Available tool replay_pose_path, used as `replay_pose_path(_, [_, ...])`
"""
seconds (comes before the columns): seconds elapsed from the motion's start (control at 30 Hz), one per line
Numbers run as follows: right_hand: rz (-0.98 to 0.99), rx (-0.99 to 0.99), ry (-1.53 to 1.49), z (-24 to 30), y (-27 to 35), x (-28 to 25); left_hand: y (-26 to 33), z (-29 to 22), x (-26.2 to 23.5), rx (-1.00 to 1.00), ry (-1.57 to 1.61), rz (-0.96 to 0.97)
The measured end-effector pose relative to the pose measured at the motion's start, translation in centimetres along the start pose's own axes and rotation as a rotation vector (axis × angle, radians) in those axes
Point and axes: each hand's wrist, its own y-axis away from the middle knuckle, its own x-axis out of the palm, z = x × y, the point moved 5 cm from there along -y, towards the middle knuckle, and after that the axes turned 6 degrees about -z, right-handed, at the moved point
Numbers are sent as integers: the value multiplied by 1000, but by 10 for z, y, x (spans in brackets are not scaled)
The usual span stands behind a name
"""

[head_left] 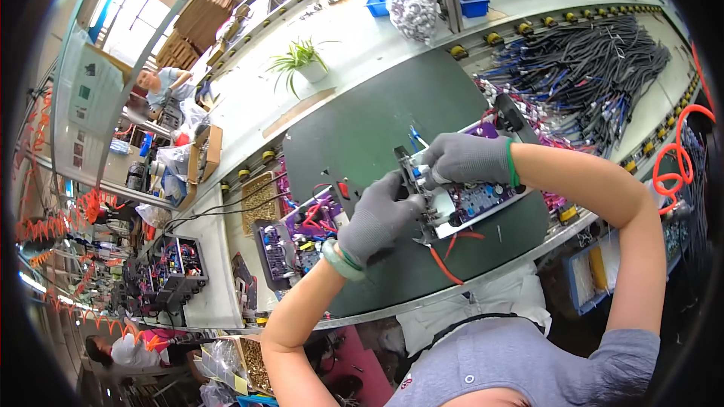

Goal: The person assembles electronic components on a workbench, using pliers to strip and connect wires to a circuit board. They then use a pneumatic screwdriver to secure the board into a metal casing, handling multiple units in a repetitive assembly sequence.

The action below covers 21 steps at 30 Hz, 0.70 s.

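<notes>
Both my hands wear grey gloves and work close together over a dark green mat [362, 117]. Between them is a narrow end panel [407, 162] with small parts along it, joined to a purple circuit board [483, 197] in a metal frame. My left hand [381, 217] is closed on the panel's near left side, its thumb and fingers bent around the edge. My right hand [469, 158] is closed on the panel's upper part from the right; its fingertips are partly hidden. Red wires [445, 262] hang off the board's near side.
Another circuit board unit [298, 237] lies left of the mat, beside a box of brass-coloured small parts [260, 203]. Bundled dark cables [581, 68] are heaped at the right. Beyond the mat stand a potted plant [311, 69] and a bag of white parts [411, 11]. A person [162, 87] is at the far left.
</notes>
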Motion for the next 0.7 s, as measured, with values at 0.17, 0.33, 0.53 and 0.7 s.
replay_pose_path(0.17, [86,103,120,13,-4,4,2,11,2,-17,90,-9])
replay_pose_path(0.33, [-55,211,161,22,10,5,3,11,4,-66,-61,-33])
replay_pose_path(0.53, [-403,-237,673,28,31,-6,19,-25,-4,183,-223,-399])
replay_pose_path(0.7, [-692,-537,737,32,53,-4,20,-65,0,641,-407,-540])
